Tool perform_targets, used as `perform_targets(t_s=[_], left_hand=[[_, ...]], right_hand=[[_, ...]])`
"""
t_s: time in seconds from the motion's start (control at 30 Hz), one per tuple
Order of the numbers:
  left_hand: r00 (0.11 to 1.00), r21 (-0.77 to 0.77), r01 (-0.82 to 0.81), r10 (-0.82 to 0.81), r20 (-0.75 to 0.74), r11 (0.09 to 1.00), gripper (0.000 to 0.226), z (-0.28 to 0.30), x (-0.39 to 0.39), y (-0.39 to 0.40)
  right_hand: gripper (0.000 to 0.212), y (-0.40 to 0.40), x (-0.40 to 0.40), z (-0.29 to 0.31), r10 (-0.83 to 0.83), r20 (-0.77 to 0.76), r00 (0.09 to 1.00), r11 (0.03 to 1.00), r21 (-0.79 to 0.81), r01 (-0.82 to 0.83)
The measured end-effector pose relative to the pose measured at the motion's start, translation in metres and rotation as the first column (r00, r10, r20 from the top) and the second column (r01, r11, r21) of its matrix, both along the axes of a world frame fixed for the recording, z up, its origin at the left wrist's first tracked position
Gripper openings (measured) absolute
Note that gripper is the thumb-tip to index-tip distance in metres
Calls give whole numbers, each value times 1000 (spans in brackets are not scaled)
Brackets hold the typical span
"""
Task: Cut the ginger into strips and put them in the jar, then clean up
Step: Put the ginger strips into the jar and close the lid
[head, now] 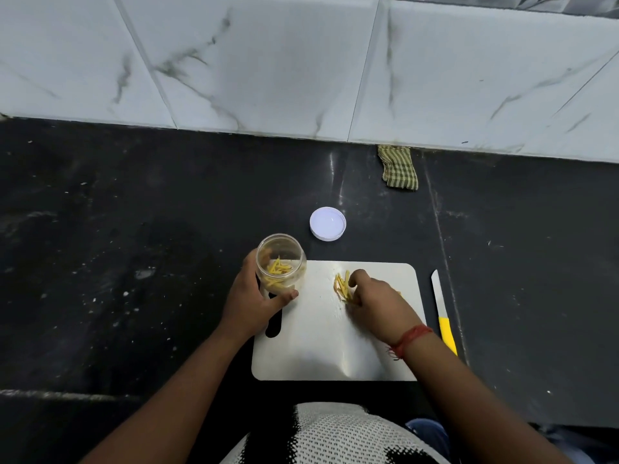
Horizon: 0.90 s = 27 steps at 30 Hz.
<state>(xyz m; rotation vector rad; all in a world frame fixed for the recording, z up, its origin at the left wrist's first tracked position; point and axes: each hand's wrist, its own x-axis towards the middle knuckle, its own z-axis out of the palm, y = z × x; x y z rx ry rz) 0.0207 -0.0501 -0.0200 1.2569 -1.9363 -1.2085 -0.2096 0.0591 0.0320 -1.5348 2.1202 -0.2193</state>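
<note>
A black, white-flecked bench (100,262) fills the frame's middle beneath a wall of grey-veined white tiles (268,61); no writing is legible anywhere. Left of centre, the left hand (254,303) wraps the lidless jar (280,262), tilted, strips inside. Its white lid (327,224) lies above. On the steel board (318,346), the right hand (378,303) pinches, seemingly, loose ginger strips (341,286). A yellow-handled knife (442,309) lies right; a checked cloth (398,167) lies by the wall.

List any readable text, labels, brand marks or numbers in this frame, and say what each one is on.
None can be read.
Jar: clear, no label visible.
Lid: plain white top, no print.
Knife: yellow handle, no marking visible.
Cutting board: bare.
Checked cloth: pattern only, no text.
</note>
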Motion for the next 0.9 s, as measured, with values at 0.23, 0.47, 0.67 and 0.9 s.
perform_targets(t_s=[0.23,0.47,0.67,0.9], left_hand=[[1000,2,-12,12,8,1000,92,0,-1,0],[1000,-6,-7,7,9,1000,89,4,0,1],[1000,-11,-10,10,11,1000,87,6,-1,1],[1000,6,-17,17,15,1000,94,3,0,2]], right_hand=[[18,-20,-8,-8,-168,50,985,981,-90,172],[21,-31,19,-24,123,-260,958,984,-96,-152],[29,-27,28,-24,204,-310,928,961,-119,-251],[11,-39,20,-26,220,-216,951,961,-117,-249]])
